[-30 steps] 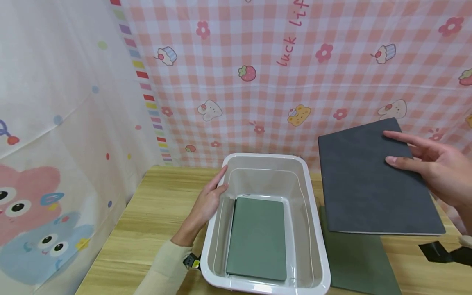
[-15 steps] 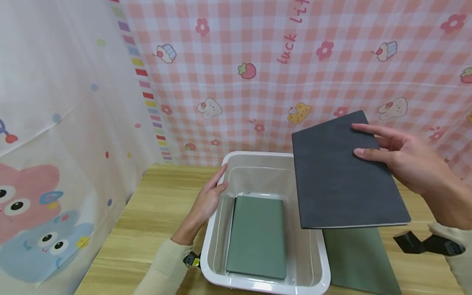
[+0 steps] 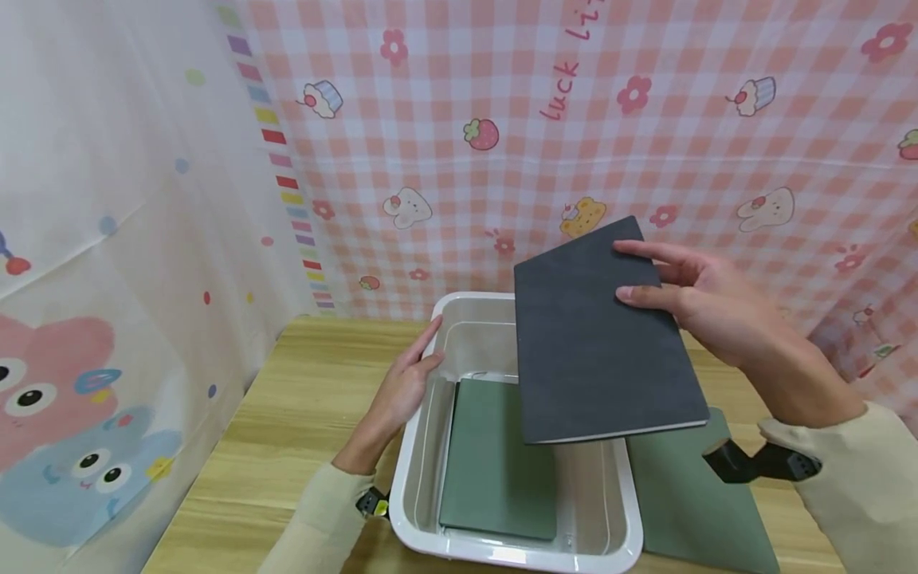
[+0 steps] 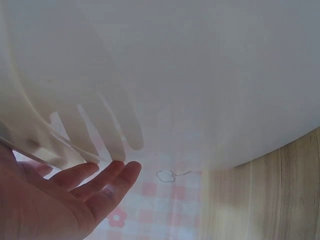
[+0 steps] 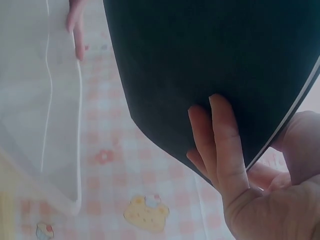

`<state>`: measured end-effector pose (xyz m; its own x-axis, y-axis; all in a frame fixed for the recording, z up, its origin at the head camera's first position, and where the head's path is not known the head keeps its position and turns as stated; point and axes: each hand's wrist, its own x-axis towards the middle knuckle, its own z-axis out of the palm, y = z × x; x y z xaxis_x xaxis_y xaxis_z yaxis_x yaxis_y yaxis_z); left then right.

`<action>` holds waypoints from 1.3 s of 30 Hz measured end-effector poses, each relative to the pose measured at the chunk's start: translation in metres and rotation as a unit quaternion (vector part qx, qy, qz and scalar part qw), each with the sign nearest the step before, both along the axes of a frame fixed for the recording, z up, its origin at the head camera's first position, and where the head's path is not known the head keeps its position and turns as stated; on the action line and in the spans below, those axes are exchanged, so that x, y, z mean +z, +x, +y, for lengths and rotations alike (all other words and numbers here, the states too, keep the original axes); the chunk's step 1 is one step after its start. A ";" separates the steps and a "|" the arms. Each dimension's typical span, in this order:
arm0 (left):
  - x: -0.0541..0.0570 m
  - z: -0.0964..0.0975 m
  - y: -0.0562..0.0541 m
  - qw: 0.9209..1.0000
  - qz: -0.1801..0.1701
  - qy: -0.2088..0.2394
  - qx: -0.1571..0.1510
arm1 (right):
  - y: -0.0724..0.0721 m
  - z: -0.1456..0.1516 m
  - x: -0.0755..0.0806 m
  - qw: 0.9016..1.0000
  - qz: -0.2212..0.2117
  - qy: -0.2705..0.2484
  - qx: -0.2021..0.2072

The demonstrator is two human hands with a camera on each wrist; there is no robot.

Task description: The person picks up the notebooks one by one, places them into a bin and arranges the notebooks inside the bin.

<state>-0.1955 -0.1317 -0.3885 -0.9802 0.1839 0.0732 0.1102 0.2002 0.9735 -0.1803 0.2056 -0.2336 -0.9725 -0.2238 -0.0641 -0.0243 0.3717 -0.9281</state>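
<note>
My right hand [image 3: 717,307] pinches a dark grey notebook [image 3: 602,343] by its right edge, thumb on the near cover and fingers [image 5: 225,135] behind. The notebook is tilted, in the air over the right part of a white plastic bin [image 3: 631,518]. On the bin's left rim, my left hand [image 3: 402,391] grips with the thumb at the inner side; its other fingers [image 4: 120,180] lie against the outer wall in the left wrist view. Flat on the bin's floor is a green notebook [image 3: 488,470], partly covered from sight by the grey one.
Another green notebook [image 3: 699,502] lies on the wooden table [image 3: 287,430], right of the bin. A pink checked cloth [image 3: 445,96] hangs behind the table, and a white patterned cloth [image 3: 143,263] hangs at the left.
My right hand has carried the grey notebook leftward, from above the table on the right to over the bin. The left hand has stayed on the rim.
</note>
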 end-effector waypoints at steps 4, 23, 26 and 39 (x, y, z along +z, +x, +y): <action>0.000 0.000 0.000 1.000 0.005 -0.010 0.005 | -0.002 -0.015 0.002 1.000 -0.001 0.012 0.015; 0.000 0.001 0.001 1.000 0.005 -0.014 0.010 | -0.006 -0.067 0.001 0.999 -0.019 -0.027 0.040; 0.001 0.002 0.000 1.000 0.003 -0.012 0.011 | -0.006 -0.071 -0.001 0.999 -0.024 -0.026 0.039; -0.002 0.000 0.000 1.000 0.005 0.004 0.005 | -0.007 -0.085 -0.018 0.996 -0.062 -0.020 0.053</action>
<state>-0.1958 -0.1318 -0.3902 -0.9812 0.1735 0.0848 0.1183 0.1932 0.9740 -0.1873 0.1210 -0.2516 -0.9284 -0.3296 -0.1718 0.0548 0.3358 -0.9403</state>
